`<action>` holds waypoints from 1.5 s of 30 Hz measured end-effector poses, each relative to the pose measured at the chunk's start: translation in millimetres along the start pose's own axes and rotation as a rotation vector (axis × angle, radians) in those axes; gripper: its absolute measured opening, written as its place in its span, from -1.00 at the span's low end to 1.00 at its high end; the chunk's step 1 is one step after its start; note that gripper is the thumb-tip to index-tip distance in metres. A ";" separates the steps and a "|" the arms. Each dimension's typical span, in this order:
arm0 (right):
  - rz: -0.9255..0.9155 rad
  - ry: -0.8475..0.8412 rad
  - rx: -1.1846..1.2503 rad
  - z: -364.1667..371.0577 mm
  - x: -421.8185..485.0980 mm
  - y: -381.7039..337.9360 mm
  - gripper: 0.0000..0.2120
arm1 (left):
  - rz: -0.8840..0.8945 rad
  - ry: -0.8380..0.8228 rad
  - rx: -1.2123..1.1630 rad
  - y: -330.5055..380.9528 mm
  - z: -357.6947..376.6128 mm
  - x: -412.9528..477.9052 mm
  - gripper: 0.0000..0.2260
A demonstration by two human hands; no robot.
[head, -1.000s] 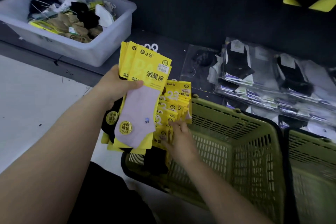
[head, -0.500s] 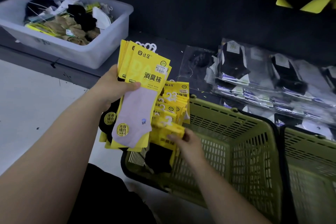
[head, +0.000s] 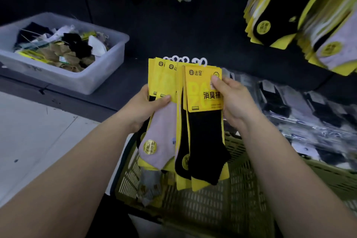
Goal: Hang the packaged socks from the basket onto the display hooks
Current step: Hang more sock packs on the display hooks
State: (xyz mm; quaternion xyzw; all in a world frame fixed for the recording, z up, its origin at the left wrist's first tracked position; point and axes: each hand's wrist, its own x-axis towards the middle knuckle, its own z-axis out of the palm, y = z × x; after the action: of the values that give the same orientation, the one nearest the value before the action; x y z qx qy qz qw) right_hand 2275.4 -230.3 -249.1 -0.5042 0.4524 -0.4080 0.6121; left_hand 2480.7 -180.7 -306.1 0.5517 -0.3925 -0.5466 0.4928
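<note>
Yellow card, stiff and flat, tops every pack we hold. Our left hand (head: pixel 146 110) grips a fanned stack of sock packs (head: pixel 164 83), with the thumb pressed across the front and the fingers curled behind. The front pack in that stack shows a soft pale sock (head: pixel 162 133) with a round gold sticker. Our right hand (head: pixel 233 102) pinches one black sock pack (head: pixel 206 141) by its right edge, thumb on the front of the card. It holds the pack upright against the right side of the stack. Small white plastic hooks (head: pixel 201 62), curly in shape, stick up from the tops of the packs. Both hands are above the green basket (head: pixel 212 208), which is plastic with lots of little slots. A few more packs lie inside it at the left. Up on the right, more yellow hanging packs (head: pixel 278 15) hang against the dark wall. Shiny clear bags (head: pixel 301 116) of socks lie on the dark shelf behind the basket. A see-through plastic tub (head: pixel 63 81) of loose, crumpled socks sits to the left, near the smooth pale floor (head: pixel 29 135).
</note>
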 end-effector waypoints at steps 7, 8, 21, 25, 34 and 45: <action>-0.121 0.236 0.031 -7.7 -0.6 -8.0 -0.89 | 0.024 0.012 -0.116 17.7 45.7 3.4 -0.61; -0.130 0.268 0.060 -7.8 -2.1 -5.4 -0.88 | 0.024 -0.002 -0.124 19.7 51.6 2.0 -0.48; -0.332 0.276 -0.073 -40.4 -11.0 -80.7 -0.78 | 0.156 0.023 -0.289 61.4 108.3 5.1 -0.28; -0.294 0.142 -0.037 -66.9 -1.9 -133.0 -0.81 | 0.239 0.019 -0.269 105.1 122.3 21.9 -0.24; -0.493 0.519 -0.058 -124.4 49.6 -238.9 -0.97 | 0.400 0.210 -0.084 160.5 138.2 79.2 -0.58; -0.672 0.523 -0.246 -120.7 96.3 -272.6 -0.90 | 0.415 0.267 0.093 166.8 114.6 104.4 -0.48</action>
State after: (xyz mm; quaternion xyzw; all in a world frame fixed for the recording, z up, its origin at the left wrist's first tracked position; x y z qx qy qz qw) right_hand 2171.9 -395.5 -3.8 -0.5723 0.4481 -0.6413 0.2458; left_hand 2394.7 -329.7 -156.9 0.5489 -0.4536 -0.3370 0.6160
